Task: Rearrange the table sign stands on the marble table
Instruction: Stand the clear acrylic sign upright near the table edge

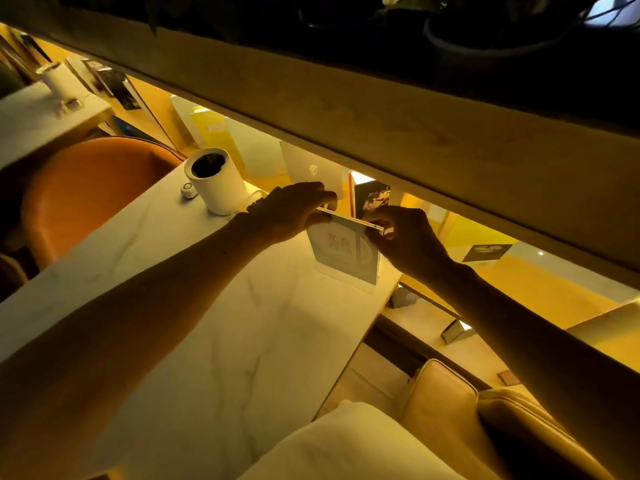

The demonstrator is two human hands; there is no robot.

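Hands met at the sign stand (341, 252), which stood upright on the counter (221, 341) to the right of the white cup (216, 180): your left hand (294, 209) and right hand (407, 237) each pinched a top corner.

A single head-worn wide-angle camera looks forward and steeply down over the desk (214, 341), close above its near edge, tilted so the desk's far edge runs diagonally. Both forearms enter from the bottom corners.
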